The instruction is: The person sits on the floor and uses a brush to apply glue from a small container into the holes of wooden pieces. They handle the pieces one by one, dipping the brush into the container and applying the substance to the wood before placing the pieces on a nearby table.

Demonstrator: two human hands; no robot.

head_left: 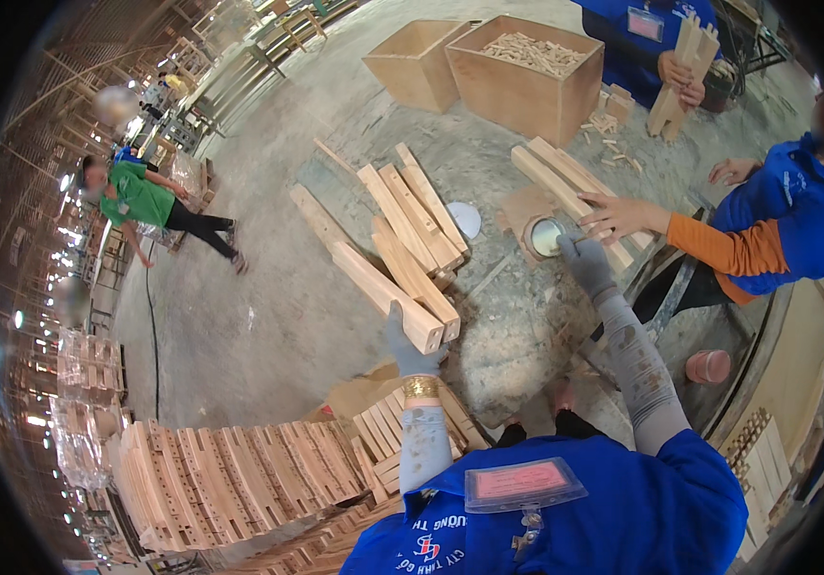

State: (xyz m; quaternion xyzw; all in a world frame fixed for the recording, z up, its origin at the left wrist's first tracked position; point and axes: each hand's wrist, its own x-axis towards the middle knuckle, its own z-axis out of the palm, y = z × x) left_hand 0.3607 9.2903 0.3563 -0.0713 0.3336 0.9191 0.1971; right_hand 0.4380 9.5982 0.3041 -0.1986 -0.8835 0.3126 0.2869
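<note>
My left hand [410, 347], in a grey glove, is wrapped round the near end of a pair of pale wooden bars [388, 292]. Small holes show in their end faces. My right hand [584, 266], also gloved, is at the rim of a round tin [546, 237] with whitish contents. Its fingers are bent together; whatever they grip is hidden. Several more wooden bars [417, 220] lie just beyond the left hand's pair. Beside the tin, a co-worker's bare hand [615, 217] rests on other wooden bars [565, 182].
Two wooden bins [524, 91] stand ahead, one full of short dowels [538, 54]. Another co-worker [647, 53] holds upright wooden pieces. Stacked slotted wood parts [240, 479] are at lower left. A pink pot [708, 366] sits at right. A person in green [129, 192] walks at far left.
</note>
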